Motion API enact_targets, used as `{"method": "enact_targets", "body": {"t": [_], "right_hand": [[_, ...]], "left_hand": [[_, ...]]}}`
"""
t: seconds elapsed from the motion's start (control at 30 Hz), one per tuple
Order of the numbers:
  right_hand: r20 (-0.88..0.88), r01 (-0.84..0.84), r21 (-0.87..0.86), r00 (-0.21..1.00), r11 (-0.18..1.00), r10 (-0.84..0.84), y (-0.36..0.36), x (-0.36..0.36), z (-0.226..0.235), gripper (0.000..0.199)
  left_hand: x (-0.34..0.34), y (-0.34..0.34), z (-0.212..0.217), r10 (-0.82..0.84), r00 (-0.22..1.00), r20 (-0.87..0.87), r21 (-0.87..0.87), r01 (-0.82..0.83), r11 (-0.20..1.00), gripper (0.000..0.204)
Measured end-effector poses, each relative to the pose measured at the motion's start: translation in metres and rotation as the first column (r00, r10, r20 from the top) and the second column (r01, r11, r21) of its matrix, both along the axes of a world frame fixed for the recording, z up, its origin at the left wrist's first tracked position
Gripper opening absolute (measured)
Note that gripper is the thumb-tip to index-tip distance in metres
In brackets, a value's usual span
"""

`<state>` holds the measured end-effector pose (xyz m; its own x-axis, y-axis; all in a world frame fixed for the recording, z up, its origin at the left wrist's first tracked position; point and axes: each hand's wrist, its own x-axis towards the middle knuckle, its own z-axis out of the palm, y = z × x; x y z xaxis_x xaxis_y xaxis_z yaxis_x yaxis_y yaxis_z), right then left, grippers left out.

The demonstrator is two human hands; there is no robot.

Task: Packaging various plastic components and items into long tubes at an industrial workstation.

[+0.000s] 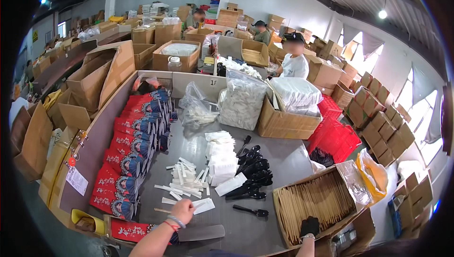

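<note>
Left hand [182, 211] on flat white packet [203, 205], long axis left-right.

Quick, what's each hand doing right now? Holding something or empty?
Left hand: curled shut on a white paper packet on the grey table.
Right hand, in a black glove: reaching into the box of wooden chopsticks; grip cannot be told.

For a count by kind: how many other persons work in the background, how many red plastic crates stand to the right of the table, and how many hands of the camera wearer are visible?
Persons in the background: 3
Red plastic crates: 2
Wearer's hands, left hand and gloved right hand: 2
Total: 7
</note>
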<state>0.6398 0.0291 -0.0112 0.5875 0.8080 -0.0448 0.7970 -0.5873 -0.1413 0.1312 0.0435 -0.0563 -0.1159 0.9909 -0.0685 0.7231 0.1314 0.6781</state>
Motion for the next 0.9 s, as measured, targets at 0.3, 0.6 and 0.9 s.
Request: {"method": "enact_targets", "body": {"t": [0.3, 0.6, 0.9], "right_hand": [[0.013, 0.125, 0.066, 0.992, 0.99, -0.126, 0.004, 0.006, -0.01, 0.021], [-0.789, 0.594, 0.467, 0.615, 0.655, 0.006, 0.002, 0.004, -0.021, 0.024], [-0.195, -0.385, 0.461, 0.835, 0.799, 0.514, 0.014, -0.133, -0.044, 0.02]], "left_hand": [[0.027, 0.009, -0.017, -0.05, 0.93, -0.364, 0.081, 0.085, 0.993, 0.037], [0.03, 0.002, -0.01, -0.113, 0.929, -0.353, 0.063, 0.144, 0.988, 0.038], [0.022, 0.014, -0.02, -0.139, 0.945, -0.297, 0.095, 0.174, 0.98, 0.036]]}}
